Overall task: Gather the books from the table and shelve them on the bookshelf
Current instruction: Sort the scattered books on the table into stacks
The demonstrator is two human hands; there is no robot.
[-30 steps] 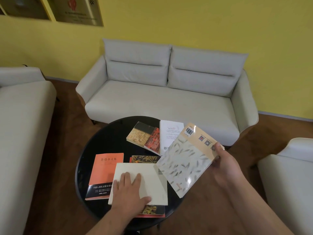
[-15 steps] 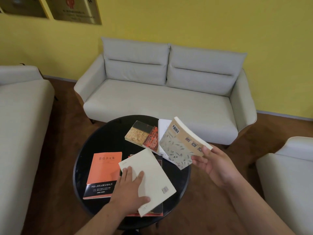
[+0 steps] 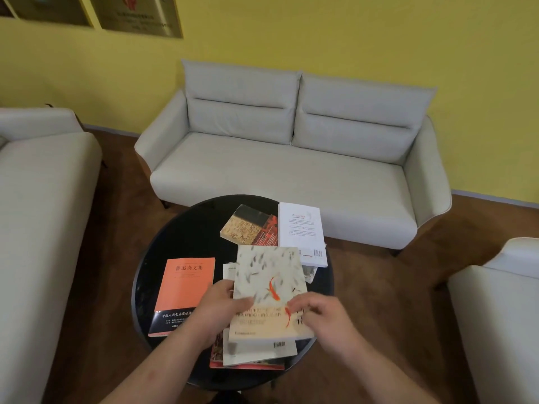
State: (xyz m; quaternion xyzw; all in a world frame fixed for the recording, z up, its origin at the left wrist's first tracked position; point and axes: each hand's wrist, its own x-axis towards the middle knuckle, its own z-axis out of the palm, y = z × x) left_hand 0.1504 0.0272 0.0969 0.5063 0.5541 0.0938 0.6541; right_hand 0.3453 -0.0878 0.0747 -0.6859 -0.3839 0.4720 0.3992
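A fish-pattern book (image 3: pixel 268 284) lies face up on top of a small stack near the front of the round black table (image 3: pixel 189 234). My left hand (image 3: pixel 220 309) grips its left edge, thumb on the cover. My right hand (image 3: pixel 319 314) holds its lower right edge with curled fingers. Under it are a cream book (image 3: pixel 262 349) and a red book (image 3: pixel 248 366). To the left an orange book (image 3: pixel 185 290) lies flat. A gold-and-red book (image 3: pixel 249 225) and a white book (image 3: pixel 302 231) lie at the table's far side. No bookshelf is in view.
A pale grey two-seat sofa (image 3: pixel 285 170) stands behind the table against the yellow wall. Another sofa (image 3: pixel 35 214) is at the left and an armchair (image 3: pixel 501 301) at the right. Brown floor surrounds the table.
My right hand turned the fish-pattern book over and brought it down onto the cream book. My left hand shifted from pressing the cream book to the fish-pattern book's left edge.
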